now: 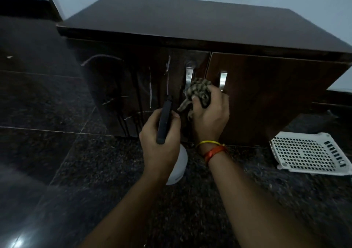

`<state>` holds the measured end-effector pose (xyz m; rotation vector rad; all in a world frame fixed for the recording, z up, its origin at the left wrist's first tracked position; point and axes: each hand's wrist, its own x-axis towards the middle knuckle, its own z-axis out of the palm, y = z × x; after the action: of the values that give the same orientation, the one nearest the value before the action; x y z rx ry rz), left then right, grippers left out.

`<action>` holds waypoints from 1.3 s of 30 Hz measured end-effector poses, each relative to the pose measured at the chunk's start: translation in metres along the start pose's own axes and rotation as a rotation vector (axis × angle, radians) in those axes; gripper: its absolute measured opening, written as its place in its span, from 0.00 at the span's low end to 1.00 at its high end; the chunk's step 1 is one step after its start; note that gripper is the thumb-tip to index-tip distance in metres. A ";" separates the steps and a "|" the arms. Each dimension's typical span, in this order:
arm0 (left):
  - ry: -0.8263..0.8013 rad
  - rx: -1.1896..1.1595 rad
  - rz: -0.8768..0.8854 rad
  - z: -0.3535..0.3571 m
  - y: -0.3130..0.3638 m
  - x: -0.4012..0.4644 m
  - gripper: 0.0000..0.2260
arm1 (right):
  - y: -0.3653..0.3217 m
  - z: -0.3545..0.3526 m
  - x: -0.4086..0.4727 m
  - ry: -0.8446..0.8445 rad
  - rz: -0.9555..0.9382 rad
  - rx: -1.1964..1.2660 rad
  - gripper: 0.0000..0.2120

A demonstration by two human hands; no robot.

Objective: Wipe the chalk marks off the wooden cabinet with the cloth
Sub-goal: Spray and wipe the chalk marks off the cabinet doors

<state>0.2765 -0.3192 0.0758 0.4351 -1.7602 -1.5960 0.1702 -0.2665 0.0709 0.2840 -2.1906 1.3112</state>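
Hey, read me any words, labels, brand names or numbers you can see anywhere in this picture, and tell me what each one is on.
No readable text.
Spray bottle in the left hand: faint dark mark near its lower edge, too blurred to read.
Cabinet: only chalk marks, lines rather than letters.
Cloth in the right hand, white basket: no text.

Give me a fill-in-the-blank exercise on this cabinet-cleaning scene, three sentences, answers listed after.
1. The right hand grips a bunched ____ near the door handles.
2. The left hand holds a spray bottle with a ____ body and a dark trigger head.
3. White chalk marks show on the cabinet's ____ door.

Missing words: cloth; white; left
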 end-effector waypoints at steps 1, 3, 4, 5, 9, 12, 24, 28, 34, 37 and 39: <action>0.005 0.004 0.011 -0.003 0.001 0.002 0.08 | -0.008 0.000 0.001 0.027 0.022 0.029 0.18; -0.007 0.006 0.031 -0.011 0.003 0.005 0.08 | -0.024 -0.002 0.003 0.093 0.056 0.081 0.19; -0.021 0.014 0.038 -0.014 0.004 0.006 0.08 | -0.032 -0.002 0.006 0.130 0.050 0.100 0.19; -0.033 0.024 0.045 -0.019 0.005 0.007 0.08 | -0.040 -0.003 0.012 0.163 0.034 0.108 0.19; -0.033 0.054 0.065 -0.030 0.003 0.009 0.08 | -0.063 -0.003 0.037 0.206 -0.029 0.057 0.18; -0.021 0.046 0.056 -0.032 0.002 0.007 0.07 | -0.065 0.006 0.028 0.101 -0.203 -0.090 0.17; 0.036 -0.005 0.063 -0.046 0.019 0.016 0.08 | -0.052 0.025 0.023 0.003 -0.599 -0.281 0.13; 0.054 -0.007 0.071 -0.048 0.022 0.018 0.09 | -0.057 0.029 0.019 -0.010 -0.719 -0.348 0.12; 0.063 0.008 0.076 -0.044 0.021 0.021 0.08 | -0.045 0.040 0.000 -0.137 -0.693 -0.320 0.08; 0.060 0.017 0.072 -0.046 0.013 0.020 0.08 | -0.007 0.047 -0.023 -0.275 -0.590 -0.362 0.10; 0.054 0.024 0.070 -0.048 0.008 0.020 0.08 | 0.013 0.047 -0.035 -0.311 -0.516 -0.375 0.10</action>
<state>0.2974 -0.3657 0.0878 0.4190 -1.7369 -1.5026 0.1756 -0.3041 0.0242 0.8802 -2.3371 0.5927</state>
